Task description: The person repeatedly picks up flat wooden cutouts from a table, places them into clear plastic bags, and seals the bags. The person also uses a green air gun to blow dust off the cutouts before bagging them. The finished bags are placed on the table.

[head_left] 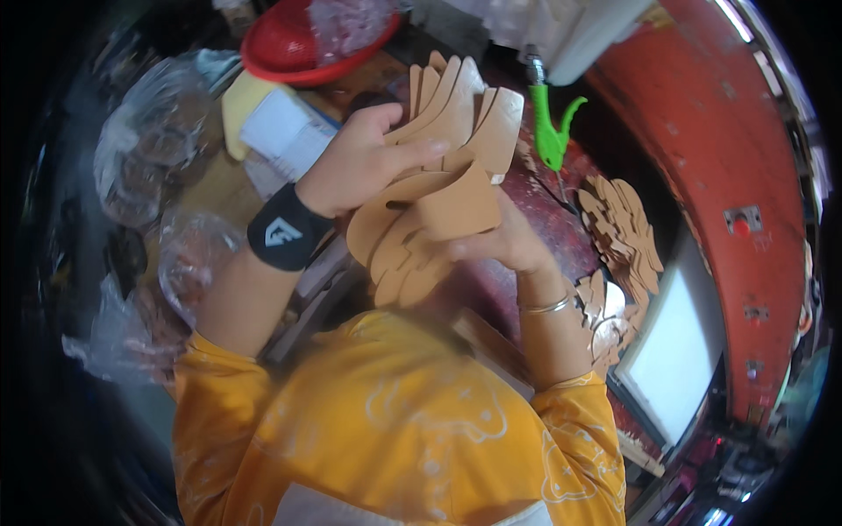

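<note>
Between my hands is a fanned bundle of tan leather pieces (395,245), flat and cut into curved shapes. My left hand (373,158), with a black wristband, closes on the bundle from the left, its thumb lying across the pieces. My right hand (504,237), with a silver bangle at the wrist, grips the lower right side, where one broad piece bends outward. Some of the right fingers are hidden behind the leather. Several upper pieces (452,101) stand up beyond my left hand, a few with a shiny, pale face.
A green air blow gun (550,131) hangs beyond my right hand. More tan leather pieces (618,228) lie piled at the right, near a white panel (671,342) and a red metal beam (702,131). Clear plastic bags (158,145) crowd the left; a red basket (272,44) sits at the back.
</note>
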`<state>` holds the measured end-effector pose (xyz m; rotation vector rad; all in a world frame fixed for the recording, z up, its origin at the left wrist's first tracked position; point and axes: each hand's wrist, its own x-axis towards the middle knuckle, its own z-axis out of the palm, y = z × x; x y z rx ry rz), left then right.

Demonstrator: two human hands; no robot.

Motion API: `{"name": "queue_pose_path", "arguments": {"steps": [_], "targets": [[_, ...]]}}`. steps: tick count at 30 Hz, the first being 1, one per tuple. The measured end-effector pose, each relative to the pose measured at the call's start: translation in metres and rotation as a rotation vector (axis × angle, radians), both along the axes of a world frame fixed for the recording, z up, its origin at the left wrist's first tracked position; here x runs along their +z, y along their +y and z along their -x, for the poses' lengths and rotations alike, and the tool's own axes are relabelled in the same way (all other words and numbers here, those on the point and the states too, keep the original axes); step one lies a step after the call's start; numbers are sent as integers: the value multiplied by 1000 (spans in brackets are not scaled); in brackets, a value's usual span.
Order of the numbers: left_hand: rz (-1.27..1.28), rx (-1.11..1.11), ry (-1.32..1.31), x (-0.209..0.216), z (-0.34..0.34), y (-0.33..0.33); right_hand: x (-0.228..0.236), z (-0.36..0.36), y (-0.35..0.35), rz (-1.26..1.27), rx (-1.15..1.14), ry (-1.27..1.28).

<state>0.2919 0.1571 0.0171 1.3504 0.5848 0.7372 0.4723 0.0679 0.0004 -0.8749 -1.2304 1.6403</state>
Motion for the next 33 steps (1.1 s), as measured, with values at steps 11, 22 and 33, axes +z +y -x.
{"name": "queue_pose_path", "arguments": {"steps": [11, 22, 33], "targets": [[69, 379, 70, -26, 84, -32, -14, 80, 16, 402, -16, 466], [-470, 988, 488, -50, 229, -88, -21, 233, 52, 12, -132, 317], [-735, 1196, 607, -50, 361, -104, -40, 374, 59, 50, -16, 367]]}}
